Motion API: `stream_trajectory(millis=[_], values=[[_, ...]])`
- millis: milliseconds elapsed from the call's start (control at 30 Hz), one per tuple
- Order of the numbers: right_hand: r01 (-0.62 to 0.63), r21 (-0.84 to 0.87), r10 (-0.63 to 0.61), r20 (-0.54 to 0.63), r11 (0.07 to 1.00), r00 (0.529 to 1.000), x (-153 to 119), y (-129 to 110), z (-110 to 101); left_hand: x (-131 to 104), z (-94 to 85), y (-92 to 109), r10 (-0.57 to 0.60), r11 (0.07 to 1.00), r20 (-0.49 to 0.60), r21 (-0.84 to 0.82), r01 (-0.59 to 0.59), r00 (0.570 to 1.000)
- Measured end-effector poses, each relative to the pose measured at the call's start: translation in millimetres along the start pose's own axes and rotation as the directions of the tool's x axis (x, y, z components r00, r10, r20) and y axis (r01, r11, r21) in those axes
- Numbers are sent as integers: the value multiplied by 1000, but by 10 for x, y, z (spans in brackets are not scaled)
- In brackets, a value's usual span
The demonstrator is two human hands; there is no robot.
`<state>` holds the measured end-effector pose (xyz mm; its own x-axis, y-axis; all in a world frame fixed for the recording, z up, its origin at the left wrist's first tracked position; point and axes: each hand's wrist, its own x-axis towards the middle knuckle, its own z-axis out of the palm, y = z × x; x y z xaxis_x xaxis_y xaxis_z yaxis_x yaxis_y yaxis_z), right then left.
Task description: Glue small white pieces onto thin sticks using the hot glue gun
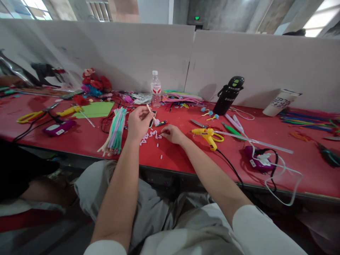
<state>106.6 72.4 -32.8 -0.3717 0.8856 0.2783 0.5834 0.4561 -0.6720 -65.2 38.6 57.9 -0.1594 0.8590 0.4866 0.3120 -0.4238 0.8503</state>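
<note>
My left hand [140, 122] is closed in a pinch on a cream pipe cleaner [148, 108], held tilted above the table. At its lower end is a small pale pink tuft [156, 121]. My right hand [173, 134] rests low on the red table, fingertips pinched together at the edge of a scatter of short pale pink pieces [151, 135]. Whatever is between those fingertips is too small to make out. Behind the left hand lies a phone [153, 118], partly covered. A bundle of pastel pipe cleaners [117, 131] lies left of the left hand.
A yellow glue gun [208, 136], scissors [199, 124] and a purple power strip [256, 159] with cables lie to the right. A water bottle [156, 90], black flask [228, 95] and paper cup [280, 102] stand along the grey partition [119, 53]. Another glue gun [70, 111] lies left.
</note>
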Motion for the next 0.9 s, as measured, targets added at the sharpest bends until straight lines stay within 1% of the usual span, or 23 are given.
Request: stream_trajectory(millis=[100,200,300,367,433,567,633,700,733,800,867,900], values=[[8,-46,-7,18,999,1000,2,-22,2,2,3,-2,-16,1000,11,-6,16,1000],[-40,-91,41,13,995,999,-18,-99,-30,-2,-4,9,-13,1000,21,-7,13,1000],[-88,-93,87,-15,992,996,-105,-168,-146,-11,-12,24,-10,1000,44,-11,10,999],[-94,-49,94,4,994,996,-201,-190,-266,-17,-7,24,-15,1000,72,-15,16,997],[-63,5,63,35,998,997,-313,-211,-410,-25,11,14,-22,1000,112,-15,24,993],[73,69,-78,83,995,993,-525,-309,-704,-47,81,-20,-53,999,202,20,50,978],[129,122,-136,47,984,990,-591,-356,-803,-66,123,-34,-69,998,243,20,66,967],[145,225,-139,-42,963,989,-617,-361,-833,-92,166,-41,-75,997,287,20,73,955],[133,298,-109,-96,945,989,-617,-346,-820,-108,189,-42,-75,997,308,22,72,948],[91,464,-2,-189,881,982,-596,-295,-752,-145,232,-35,-71,997,360,16,70,930],[71,592,97,-248,803,964,-567,-249,-667,-184,274,-16,-63,997,409,-16,76,910],[73,626,125,-266,776,956,-555,-238,-632,-204,294,-2,-64,996,433,-29,85,899]])
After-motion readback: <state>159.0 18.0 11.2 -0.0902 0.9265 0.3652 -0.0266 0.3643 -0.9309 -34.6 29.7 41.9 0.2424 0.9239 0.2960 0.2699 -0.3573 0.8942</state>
